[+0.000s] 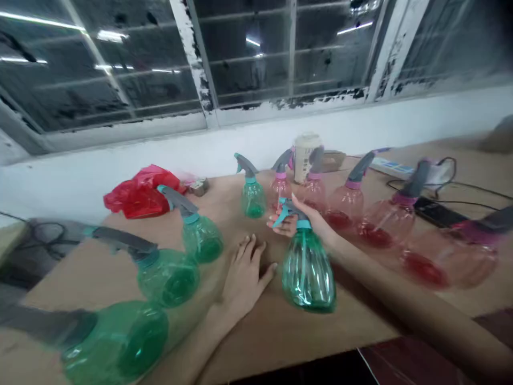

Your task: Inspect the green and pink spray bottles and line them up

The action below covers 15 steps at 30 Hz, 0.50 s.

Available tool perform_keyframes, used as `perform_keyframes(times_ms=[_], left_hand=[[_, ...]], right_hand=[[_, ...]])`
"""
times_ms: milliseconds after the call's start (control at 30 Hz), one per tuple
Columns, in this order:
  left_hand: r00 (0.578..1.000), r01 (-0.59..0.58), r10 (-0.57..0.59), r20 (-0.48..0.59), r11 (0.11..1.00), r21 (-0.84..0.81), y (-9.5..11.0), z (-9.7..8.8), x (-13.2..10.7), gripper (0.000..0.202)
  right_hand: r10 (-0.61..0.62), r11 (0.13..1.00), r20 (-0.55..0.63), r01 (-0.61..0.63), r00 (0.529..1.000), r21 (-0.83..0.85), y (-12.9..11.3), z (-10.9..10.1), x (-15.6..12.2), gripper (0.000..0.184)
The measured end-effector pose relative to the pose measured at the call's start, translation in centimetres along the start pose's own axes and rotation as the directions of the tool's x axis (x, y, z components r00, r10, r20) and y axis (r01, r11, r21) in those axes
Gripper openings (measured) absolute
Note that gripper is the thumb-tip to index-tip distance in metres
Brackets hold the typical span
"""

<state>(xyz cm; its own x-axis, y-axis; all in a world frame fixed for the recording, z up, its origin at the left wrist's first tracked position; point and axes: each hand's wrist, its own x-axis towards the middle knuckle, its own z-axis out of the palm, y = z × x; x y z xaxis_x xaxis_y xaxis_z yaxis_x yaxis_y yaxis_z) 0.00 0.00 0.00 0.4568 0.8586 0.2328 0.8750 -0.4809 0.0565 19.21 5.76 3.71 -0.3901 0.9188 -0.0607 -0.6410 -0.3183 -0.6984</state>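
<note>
Judging by how things lie, much of the arranging looks done: four green spray bottles (202, 240) stand in a slanting line from the lower left of the frame up to the centre, and five pink spray bottles (345, 206) form a matching line from the centre out to the right edge. One more green bottle, the held bottle (308, 270), is out of both lines, just right of centre, and seems to be the piece in hand. Whether anything else is left cannot be told from this view.

The right hand (320, 224) is closed around the neck and sprayer of the held bottle, thumb raised behind it and fingers near the teal trigger (282, 215). The left hand (244, 272) holds nothing; it lies palm down on the table (220, 198) at the centre of the frame, fingers parted, its thumb toward the held bottle but apart from it.

The held bottle's long axis runs close to upright, leaning slightly: the sprayer head is toward the upper left, the broad base toward the lower right. Its nozzle (283, 201) points to the left of the frame. Whether the base touches the table is not clear.
</note>
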Motion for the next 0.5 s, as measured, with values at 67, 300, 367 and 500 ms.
perform_keyframes(times_ms=[67, 300, 367, 500], left_hand=[[1.000, -0.002, 0.002, 0.004, 1.000, -0.005, 0.0, -0.2, 0.1, 0.050], [1.000, 0.013, -0.013, -0.001, 1.000, -0.027, 0.1, 0.1, 0.2, 0.049], [1.000, 0.011, -0.012, -0.018, 0.999, -0.039, 0.0, 0.2, 0.1, 0.048], [1.000, 0.006, -0.008, -0.029, 0.999, -0.042, 0.0, 0.3, 0.1, 0.048]], right_hand=[[0.005, 1.000, -0.010, -0.005, 1.000, 0.009, 0.1, -0.1, 0.0, 0.036], [-0.017, 0.998, 0.047, 0.019, 0.999, -0.054, -0.5, -0.8, 0.2, 0.039], [-0.046, 0.995, 0.044, 0.050, 0.998, -0.085, -1.0, -0.9, 0.2, 0.039], [-0.134, 0.982, 0.040, 0.138, 0.990, -0.127, -2.0, -1.4, 0.2, 0.037]])
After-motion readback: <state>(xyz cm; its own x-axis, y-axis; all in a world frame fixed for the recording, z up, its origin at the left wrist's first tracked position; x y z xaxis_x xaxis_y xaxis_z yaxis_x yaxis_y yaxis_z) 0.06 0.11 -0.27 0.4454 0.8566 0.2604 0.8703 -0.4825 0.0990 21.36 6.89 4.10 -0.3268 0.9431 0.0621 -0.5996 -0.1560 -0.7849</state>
